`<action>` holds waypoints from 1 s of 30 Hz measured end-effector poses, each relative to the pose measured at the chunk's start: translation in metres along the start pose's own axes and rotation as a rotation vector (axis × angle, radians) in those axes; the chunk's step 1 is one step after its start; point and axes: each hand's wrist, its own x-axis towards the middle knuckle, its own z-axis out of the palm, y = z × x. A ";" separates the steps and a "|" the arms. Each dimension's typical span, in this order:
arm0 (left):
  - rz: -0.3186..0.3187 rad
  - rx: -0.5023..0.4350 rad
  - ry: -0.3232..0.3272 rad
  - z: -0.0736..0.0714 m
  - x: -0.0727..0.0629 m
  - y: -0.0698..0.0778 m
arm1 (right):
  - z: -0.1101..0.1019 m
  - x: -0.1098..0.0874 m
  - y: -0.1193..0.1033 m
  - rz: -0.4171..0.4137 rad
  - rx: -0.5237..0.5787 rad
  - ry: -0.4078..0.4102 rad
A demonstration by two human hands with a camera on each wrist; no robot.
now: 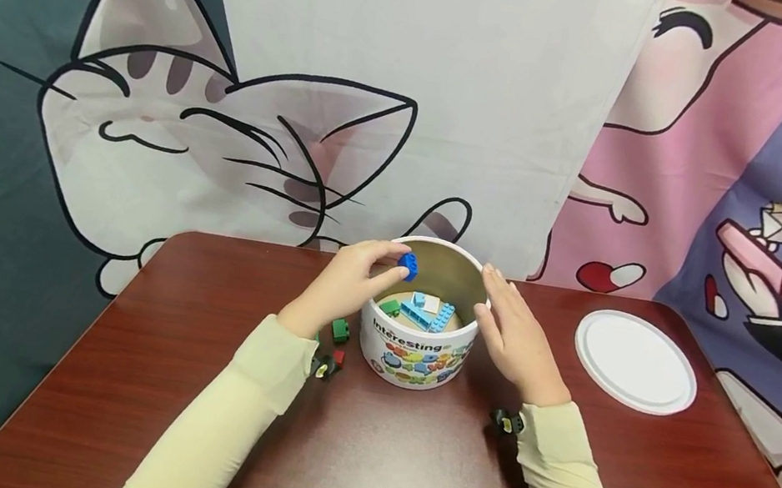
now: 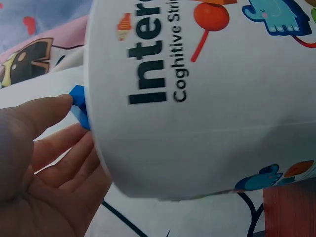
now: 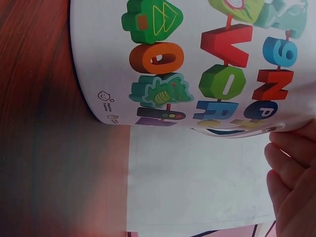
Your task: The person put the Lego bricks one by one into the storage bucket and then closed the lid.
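Observation:
A white round bucket [image 1: 412, 357] printed with colourful pictures stands upright on the table, its top uncovered. Light blue building blocks [image 1: 442, 317], a green block [image 1: 391, 307] and a white piece lie on its floor. Over the bucket's left rim, my left hand [image 1: 356, 277] pinches a dark blue building block [image 1: 408, 265] between thumb and fingers. In the left wrist view, the blue block [image 2: 80, 106] shows at the fingertips, partly hidden behind the rim. On the opposite side, my right hand [image 1: 517, 339] rests with extended fingers against the rim; its fingers [image 3: 291, 153] touch the bucket's side.
Left of the bucket, a green block [image 1: 340, 330] and a red block [image 1: 339, 358] lie on the brown table [image 1: 396, 464], partly behind the left wrist. A white round lid [image 1: 635, 362] lies flat at the right. A cartoon-printed cloth [image 1: 523, 70] hangs behind the table.

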 end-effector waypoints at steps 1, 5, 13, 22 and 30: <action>-0.003 0.021 -0.016 0.002 0.003 0.000 | 0.000 0.000 0.000 0.001 0.001 0.002; -0.025 0.104 -0.085 0.008 0.018 0.003 | -0.001 0.000 -0.001 0.007 0.009 0.003; -0.112 0.213 -0.180 0.026 0.045 0.005 | 0.001 0.000 0.000 0.016 0.015 0.004; -0.053 0.118 -0.056 0.015 0.033 0.009 | 0.002 0.000 0.000 0.014 0.023 0.002; -0.011 0.002 0.178 -0.007 0.000 0.008 | 0.002 -0.001 0.002 0.020 0.024 0.001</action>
